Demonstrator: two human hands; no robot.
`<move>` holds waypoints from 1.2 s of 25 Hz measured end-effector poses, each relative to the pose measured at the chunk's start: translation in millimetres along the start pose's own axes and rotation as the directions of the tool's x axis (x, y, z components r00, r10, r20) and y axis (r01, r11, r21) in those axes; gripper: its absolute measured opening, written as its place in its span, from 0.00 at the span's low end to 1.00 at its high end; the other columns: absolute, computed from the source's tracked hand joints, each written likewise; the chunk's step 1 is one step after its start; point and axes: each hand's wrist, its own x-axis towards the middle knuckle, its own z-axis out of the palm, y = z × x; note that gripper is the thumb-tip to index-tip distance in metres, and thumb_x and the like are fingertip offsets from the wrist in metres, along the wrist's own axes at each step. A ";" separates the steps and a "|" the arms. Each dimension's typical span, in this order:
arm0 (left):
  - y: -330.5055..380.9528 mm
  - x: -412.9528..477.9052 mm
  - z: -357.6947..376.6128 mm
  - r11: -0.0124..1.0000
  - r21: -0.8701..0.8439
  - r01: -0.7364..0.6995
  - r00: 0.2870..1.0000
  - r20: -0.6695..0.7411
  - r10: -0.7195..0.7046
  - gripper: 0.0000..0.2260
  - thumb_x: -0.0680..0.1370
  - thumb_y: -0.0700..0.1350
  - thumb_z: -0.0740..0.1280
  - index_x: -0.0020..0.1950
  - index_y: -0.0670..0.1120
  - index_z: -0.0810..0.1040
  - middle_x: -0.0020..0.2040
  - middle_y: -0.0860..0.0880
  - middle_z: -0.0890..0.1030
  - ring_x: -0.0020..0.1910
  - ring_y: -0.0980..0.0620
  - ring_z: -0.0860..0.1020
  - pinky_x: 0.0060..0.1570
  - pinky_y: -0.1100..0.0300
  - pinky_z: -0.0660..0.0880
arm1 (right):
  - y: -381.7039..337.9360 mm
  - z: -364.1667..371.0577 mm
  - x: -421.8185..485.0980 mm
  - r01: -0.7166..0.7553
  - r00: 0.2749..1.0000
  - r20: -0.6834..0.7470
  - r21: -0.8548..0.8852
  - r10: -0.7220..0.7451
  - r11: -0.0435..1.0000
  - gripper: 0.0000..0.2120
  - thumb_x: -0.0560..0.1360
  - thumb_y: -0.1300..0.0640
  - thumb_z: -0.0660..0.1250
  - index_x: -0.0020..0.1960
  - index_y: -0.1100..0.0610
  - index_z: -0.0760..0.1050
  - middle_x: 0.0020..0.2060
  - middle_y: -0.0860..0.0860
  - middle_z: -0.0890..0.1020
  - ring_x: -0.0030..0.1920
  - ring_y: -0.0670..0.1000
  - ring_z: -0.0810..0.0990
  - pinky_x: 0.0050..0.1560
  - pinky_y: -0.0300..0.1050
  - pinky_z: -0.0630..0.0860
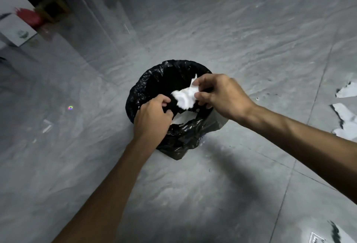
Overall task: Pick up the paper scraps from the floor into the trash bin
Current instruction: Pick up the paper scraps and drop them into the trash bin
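Grey floor tiles (231, 40) surround a trash bin (146, 86) lined with a black bag, over which a person's right hand (222, 96) pinches a crumpled wad of paper scraps (183, 98). The left hand (152, 117) has its fingers curled on the liner's near edge. Disposal appears under way; next, seemingly, releasing the wad, then fetching the loose scraps (345, 92) lying well apart at right.

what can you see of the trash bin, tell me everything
The trash bin stands upright on the grey tiled floor, lined with a crinkled, glossy black plastic bag that spills over its rim. The left hand grips the bag's near edge. The right hand holds crumpled white paper over the opening; more white paper lies inside.
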 end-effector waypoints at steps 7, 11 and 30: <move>57.1 -22.2 18.0 0.951 -0.169 -0.260 0.964 -0.105 0.245 0.11 0.74 0.37 0.66 0.54 0.49 0.79 0.37 0.59 0.73 0.41 0.53 0.76 0.50 0.53 0.76 | 55.1 -53.4 -48.7 -0.132 0.986 -0.092 0.067 0.138 0.989 0.07 0.76 0.66 0.66 0.48 0.56 0.81 0.40 0.53 0.83 0.34 0.43 0.81 0.32 0.31 0.74; 102.6 -41.6 57.9 0.899 -0.278 -0.339 0.923 0.084 0.374 0.11 0.72 0.38 0.67 0.52 0.48 0.80 0.41 0.56 0.79 0.38 0.55 0.77 0.47 0.60 0.74 | 103.8 -97.5 -115.1 -0.304 0.951 0.025 -0.083 0.307 0.949 0.07 0.75 0.64 0.66 0.47 0.55 0.81 0.37 0.49 0.83 0.34 0.43 0.81 0.33 0.31 0.74; 109.9 -227.5 229.4 0.235 -0.383 -0.893 -0.089 0.664 0.742 0.21 0.70 0.56 0.72 0.60 0.51 0.72 0.56 0.51 0.73 0.52 0.51 0.72 0.49 0.63 0.66 | 217.5 -131.5 -359.9 -0.501 0.862 -0.165 -0.423 0.479 0.755 0.04 0.71 0.58 0.72 0.43 0.54 0.77 0.38 0.48 0.80 0.37 0.46 0.77 0.39 0.42 0.74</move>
